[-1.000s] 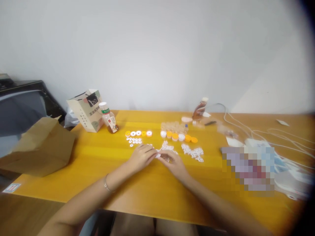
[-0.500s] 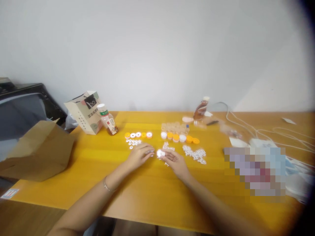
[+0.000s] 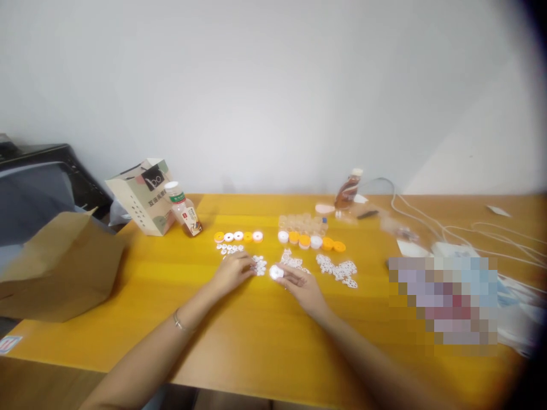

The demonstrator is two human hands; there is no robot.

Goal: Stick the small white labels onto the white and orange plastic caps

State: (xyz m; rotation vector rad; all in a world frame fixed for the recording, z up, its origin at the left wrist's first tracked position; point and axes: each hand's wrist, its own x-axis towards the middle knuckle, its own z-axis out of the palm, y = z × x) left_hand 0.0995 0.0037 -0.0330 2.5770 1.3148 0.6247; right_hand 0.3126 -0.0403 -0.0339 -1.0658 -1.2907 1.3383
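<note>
Your right hand (image 3: 306,289) pinches a round white disc (image 3: 276,272) in a narrow grip, thumb and fingers at its right edge. Your left hand (image 3: 231,271) has its curled fingers by a cluster of small white pieces (image 3: 259,265), just left of the disc; whether its grip holds one, I cannot tell. Beyond, orange and white rounds (image 3: 304,241) line the surface (image 3: 239,347).

Pieces (image 3: 259,265) (on table (image 3: 239,336)) between hands (image 3: 232,271)
</note>
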